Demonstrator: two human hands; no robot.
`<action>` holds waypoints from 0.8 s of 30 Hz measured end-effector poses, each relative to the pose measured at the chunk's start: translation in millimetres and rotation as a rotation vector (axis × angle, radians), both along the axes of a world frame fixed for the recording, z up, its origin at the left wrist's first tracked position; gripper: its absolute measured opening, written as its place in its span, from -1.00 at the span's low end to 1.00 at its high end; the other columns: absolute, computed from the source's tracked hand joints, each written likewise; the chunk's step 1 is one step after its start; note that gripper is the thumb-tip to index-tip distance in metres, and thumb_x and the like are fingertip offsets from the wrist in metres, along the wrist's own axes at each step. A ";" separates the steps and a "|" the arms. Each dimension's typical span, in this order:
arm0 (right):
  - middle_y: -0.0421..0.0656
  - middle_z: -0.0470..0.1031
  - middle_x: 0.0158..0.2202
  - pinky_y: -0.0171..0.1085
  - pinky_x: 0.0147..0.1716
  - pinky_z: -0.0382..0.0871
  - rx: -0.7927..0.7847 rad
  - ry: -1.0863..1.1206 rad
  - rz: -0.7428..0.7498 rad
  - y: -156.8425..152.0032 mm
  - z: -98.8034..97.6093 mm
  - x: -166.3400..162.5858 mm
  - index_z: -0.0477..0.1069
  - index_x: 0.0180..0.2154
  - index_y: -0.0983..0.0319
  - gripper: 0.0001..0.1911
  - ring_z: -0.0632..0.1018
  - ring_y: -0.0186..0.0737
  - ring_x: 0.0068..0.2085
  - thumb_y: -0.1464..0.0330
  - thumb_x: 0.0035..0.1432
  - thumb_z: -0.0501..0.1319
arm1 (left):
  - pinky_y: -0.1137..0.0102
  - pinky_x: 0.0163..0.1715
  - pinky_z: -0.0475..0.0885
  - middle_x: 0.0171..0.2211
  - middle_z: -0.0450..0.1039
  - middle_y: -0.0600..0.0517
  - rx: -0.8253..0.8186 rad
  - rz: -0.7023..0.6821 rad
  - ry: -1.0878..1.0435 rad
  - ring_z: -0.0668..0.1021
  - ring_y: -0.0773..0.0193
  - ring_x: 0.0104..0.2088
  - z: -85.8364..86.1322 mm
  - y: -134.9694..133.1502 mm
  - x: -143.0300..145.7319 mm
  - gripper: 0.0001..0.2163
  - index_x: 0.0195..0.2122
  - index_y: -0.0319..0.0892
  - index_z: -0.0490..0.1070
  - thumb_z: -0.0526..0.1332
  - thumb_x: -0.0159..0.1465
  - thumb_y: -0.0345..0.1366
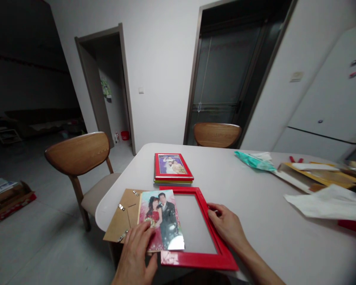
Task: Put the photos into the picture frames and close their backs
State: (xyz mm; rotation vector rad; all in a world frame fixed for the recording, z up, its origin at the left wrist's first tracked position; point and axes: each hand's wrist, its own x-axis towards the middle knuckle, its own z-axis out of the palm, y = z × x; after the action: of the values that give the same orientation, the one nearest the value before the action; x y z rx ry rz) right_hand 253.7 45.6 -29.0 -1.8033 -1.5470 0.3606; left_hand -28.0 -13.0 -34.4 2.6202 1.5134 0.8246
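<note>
The left hand (136, 253) grips the photo (161, 219) by its near edge. The photo runs lengthwise away from that hand and overlaps the red frame (199, 261) to its right on the counter (255, 206). The right hand (228, 225) clasps the frame's right rail.

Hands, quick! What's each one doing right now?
Left hand: fingers on the photo's lower corner; grip cannot be told.
Right hand: closed on the frame's right side.

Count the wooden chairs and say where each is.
2. The left chair stands left of the table, by its near corner; the far chair sits at the table's far edge, before the dark doorway. Others may lie outside the view.
</note>
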 end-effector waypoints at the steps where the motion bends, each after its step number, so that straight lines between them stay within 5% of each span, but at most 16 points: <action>1: -0.09 0.49 -0.33 -0.32 -0.36 0.31 0.002 -0.007 0.006 -0.4 -0.3 -0.5 0.40 -0.25 0.31 -0.63 0.47 -0.26 -0.41 0.29 -0.05 -0.01 | 0.09 -0.05 0.24 0.02 0.22 -0.15 -0.001 -0.009 0.013 0.27 0.06 0.03 -0.5 0.2 0.9 -0.57 -0.03 -0.18 0.18 0.09 0.01 -0.42; 7: -0.10 0.48 -0.32 -0.30 -0.36 0.31 0.011 -0.071 0.015 -1.9 -1.6 -1.9 0.39 -0.23 0.30 -0.64 0.47 -0.25 -0.40 0.30 -0.04 -0.01 | -0.03 -0.02 0.17 0.05 0.19 -0.12 -0.005 -0.021 0.071 0.23 0.05 0.06 -1.1 3.2 10.7 -0.51 0.00 -0.18 0.15 0.04 -0.02 -0.49; 24: -0.10 0.48 -0.32 -0.30 -0.37 0.31 -0.016 -0.053 0.030 -2.5 1.2 -1.4 0.39 -0.21 0.30 -0.62 0.46 -0.26 -0.42 0.29 -0.04 -0.01 | 0.05 -0.02 0.22 0.06 0.19 -0.13 -0.003 -0.013 0.142 0.25 0.07 0.05 8.8 4.0 17.5 -0.49 0.02 -0.20 0.14 0.03 -0.03 -0.51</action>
State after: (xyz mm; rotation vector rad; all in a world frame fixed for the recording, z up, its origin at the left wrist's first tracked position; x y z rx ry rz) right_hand 252.3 43.1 -27.9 -1.8171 -1.6131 0.3424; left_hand -10.5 -9.0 -25.6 2.7363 1.5247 0.6478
